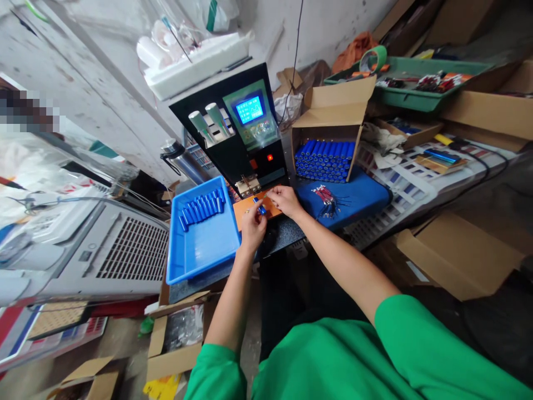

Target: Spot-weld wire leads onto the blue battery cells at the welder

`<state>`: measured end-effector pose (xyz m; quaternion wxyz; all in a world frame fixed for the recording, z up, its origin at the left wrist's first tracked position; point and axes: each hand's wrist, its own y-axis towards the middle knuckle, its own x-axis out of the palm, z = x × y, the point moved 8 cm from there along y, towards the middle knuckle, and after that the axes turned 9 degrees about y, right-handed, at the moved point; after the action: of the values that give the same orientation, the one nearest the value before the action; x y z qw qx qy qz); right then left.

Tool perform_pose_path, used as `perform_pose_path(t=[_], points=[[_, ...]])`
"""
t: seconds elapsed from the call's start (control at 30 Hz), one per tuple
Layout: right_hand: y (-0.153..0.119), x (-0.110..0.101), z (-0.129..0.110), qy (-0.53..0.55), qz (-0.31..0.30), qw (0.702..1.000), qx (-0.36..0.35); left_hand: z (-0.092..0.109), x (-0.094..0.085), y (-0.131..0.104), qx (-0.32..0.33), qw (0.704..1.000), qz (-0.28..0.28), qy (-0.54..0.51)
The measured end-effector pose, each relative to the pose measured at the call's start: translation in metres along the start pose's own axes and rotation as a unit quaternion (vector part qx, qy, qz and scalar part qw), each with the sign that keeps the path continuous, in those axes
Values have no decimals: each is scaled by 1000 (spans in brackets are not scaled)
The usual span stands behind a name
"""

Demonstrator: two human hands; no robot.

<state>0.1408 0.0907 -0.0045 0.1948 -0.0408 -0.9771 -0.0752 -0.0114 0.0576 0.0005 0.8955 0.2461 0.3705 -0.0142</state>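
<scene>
My left hand (253, 225) grips a blue cylindrical cell (261, 209) over the orange board (242, 209). Just right of it, my right hand (283, 201) has its fingers pinched together above the same board; what they hold is too small to make out. Behind both hands stands a black machine (233, 158) with a lit blue screen (249, 110) and small metal electrodes (249, 186). Several blue cells (202, 209) lie in a row in the blue tray (204, 272) on the left. To the right, red and black wires (327, 201) lie in a bunch on a blue surface.
An open cardboard box (333, 115) full of blue cells stands behind the wires. A metal flask (183, 161) is left of the machine. At the back right is a green tray (433, 99) with tape and parts. Cardboard boxes (177, 361) sit on the floor.
</scene>
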Motion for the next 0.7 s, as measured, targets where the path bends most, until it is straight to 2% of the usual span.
perform_pose_path(t=[0.13, 0.2, 0.4, 0.7], points=[[3, -2, 5, -16, 7, 1000, -5, 1, -7, 3, -61, 995, 29, -78], [4, -3, 5, -31, 12, 999, -7, 1, -10, 10, -83, 992, 32, -85], [5, -2, 5, -51, 10, 999, -7, -4, -5, 28, -101, 991, 17, -91], [9, 0, 9, -41, 17, 999, 6, -10, 2, 23, -108, 992, 22, -68]])
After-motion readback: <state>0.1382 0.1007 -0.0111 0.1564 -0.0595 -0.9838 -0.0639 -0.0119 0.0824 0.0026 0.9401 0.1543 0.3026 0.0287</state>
